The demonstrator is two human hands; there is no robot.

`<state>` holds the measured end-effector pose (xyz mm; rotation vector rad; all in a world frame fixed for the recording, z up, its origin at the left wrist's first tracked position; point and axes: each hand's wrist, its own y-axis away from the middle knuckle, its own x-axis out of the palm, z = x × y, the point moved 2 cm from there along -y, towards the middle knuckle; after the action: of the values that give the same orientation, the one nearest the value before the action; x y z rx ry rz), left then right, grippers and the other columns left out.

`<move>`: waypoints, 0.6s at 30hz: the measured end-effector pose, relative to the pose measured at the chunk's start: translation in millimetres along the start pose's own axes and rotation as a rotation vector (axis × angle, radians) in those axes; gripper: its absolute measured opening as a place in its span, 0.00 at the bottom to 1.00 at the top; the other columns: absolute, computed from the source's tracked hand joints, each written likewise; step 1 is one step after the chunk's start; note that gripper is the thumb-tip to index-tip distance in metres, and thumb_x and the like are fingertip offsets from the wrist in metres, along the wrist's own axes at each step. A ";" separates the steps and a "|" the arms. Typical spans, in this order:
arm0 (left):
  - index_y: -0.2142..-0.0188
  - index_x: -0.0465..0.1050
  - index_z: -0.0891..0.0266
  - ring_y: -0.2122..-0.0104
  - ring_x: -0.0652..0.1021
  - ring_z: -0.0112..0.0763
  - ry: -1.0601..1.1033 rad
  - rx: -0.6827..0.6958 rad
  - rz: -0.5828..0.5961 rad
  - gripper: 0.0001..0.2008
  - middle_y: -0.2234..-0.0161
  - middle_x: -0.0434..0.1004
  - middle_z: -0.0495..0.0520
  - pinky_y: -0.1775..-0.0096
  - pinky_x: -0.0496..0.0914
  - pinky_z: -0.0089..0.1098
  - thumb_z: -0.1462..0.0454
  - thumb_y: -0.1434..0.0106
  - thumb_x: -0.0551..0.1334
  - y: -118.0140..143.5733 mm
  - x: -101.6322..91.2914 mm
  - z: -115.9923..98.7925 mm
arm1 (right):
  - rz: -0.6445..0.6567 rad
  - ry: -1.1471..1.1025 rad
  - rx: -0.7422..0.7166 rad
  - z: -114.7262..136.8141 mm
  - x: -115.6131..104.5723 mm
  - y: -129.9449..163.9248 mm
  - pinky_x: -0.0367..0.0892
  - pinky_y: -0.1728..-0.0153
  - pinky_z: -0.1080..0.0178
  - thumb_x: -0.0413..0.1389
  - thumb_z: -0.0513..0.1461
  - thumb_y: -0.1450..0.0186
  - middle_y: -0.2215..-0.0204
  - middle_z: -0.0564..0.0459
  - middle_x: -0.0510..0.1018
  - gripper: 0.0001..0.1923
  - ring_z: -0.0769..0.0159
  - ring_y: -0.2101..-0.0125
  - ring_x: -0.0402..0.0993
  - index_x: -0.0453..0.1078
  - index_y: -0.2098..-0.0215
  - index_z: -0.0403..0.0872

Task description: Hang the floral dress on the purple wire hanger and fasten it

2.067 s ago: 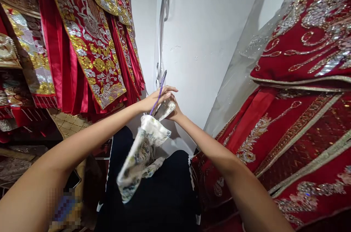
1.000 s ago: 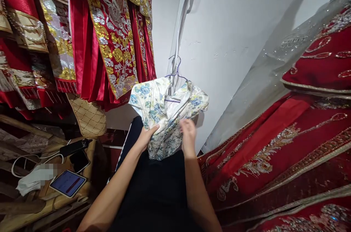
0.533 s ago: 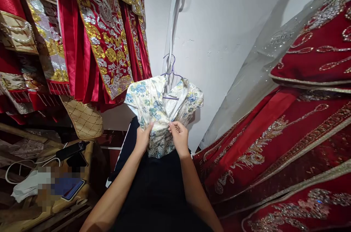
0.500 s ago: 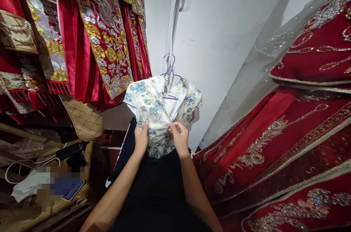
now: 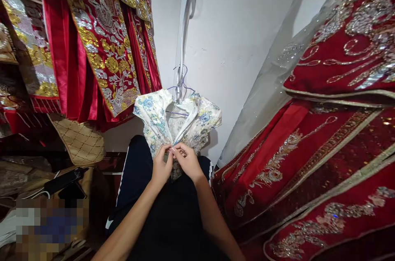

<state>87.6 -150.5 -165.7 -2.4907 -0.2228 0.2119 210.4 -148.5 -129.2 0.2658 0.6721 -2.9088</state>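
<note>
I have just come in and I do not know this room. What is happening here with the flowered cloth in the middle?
A person stands in front of a small floral garment on a thin purple wire hanger by the white wall. The left hand and right hand meet at its front opening, the fingers pinching the two edges together. Red embroidered dresses hang at the left, and more red embroidered fabric fills the right.

A small floral dress [image 5: 175, 123] is hanging on a purple hanger [image 5: 181, 84] against the white wall [image 5: 234, 39]. The left hand [image 5: 161, 165] and right hand [image 5: 187, 163] are pinching its front edges together just below the collar. Red embroidered gowns [image 5: 98, 39] are hanging at the left, and another red gown [image 5: 324, 142] is spreading across the right.
</note>
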 end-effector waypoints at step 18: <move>0.66 0.68 0.55 0.72 0.71 0.33 -0.087 0.033 0.145 0.03 0.71 0.68 0.50 0.68 0.68 0.33 0.66 0.37 0.58 3.8 3.8 -16.3 | -0.213 0.766 -0.462 80.7 -91.8 -172.8 0.56 0.69 0.63 0.51 0.45 0.31 0.76 0.53 0.70 0.14 0.63 0.73 0.64 0.65 0.74 0.49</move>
<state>95.0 -162.1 -155.4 -2.4689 -0.0742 0.3814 257.6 -21.5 33.4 1.3345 1.5165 -2.6569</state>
